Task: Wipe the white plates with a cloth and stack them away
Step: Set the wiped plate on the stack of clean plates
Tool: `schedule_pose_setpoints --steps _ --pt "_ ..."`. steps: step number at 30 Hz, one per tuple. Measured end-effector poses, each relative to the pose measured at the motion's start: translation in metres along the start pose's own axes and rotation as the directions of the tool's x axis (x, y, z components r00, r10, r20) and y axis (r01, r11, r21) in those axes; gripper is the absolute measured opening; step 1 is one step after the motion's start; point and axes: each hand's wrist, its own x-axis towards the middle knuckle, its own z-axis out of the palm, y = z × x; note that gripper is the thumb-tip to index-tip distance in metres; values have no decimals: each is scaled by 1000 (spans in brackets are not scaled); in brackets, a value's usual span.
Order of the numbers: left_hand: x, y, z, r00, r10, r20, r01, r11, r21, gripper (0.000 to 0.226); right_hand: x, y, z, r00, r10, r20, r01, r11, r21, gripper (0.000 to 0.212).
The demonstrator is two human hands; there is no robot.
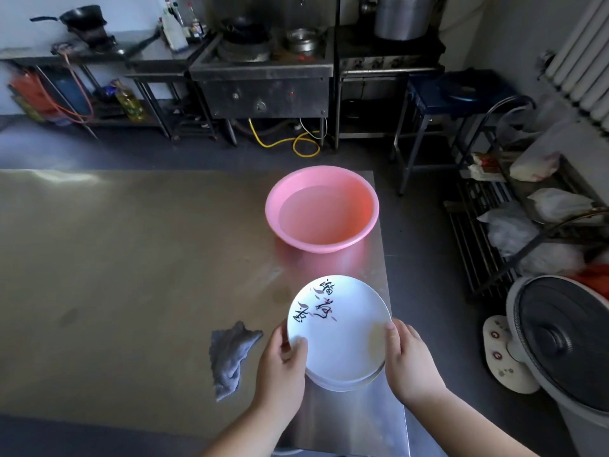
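Pink basin (365, 206) w/ water behind plates (339, 338); grey cloth (229, 354) just left.

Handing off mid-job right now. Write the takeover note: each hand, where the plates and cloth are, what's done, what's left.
Left hand and right hand grip opposite rims of the white plate at the near right corner of the table. More rims show under it.
Grey cloth lies loose on the table, left of the left hand.
Pink basin, holding water, sits beyond.
Done: cannot tell.
Left: probably take the cloth, wipe, stack away.
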Motion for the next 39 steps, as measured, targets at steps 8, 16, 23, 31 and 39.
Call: schedule_pose_setpoints --steps 8,16,23,31,39 --pt "11 0 3 994 -83 70 95 977 -191 49 -1 -2 9 994 67 -84 -56 991 124 44" --pt "17 -2 0 986 -92 141 134 935 -329 60 -4 -6 10 991 74 -112 -58 989 139 44" --pt "18 2 0 978 -146 152 191 917 -350 62 -7 -25 3 990 43 -131 -22 988 154 46" --pt "22 7 -16 982 -125 143 170 910 -378 58 -10 -45 3 996 61 -72 -47 981 186 34" --pt "27 12 -39 989 -77 125 120 916 -384 59 -21 -59 12 997 69 -39 -56 964 261 30"
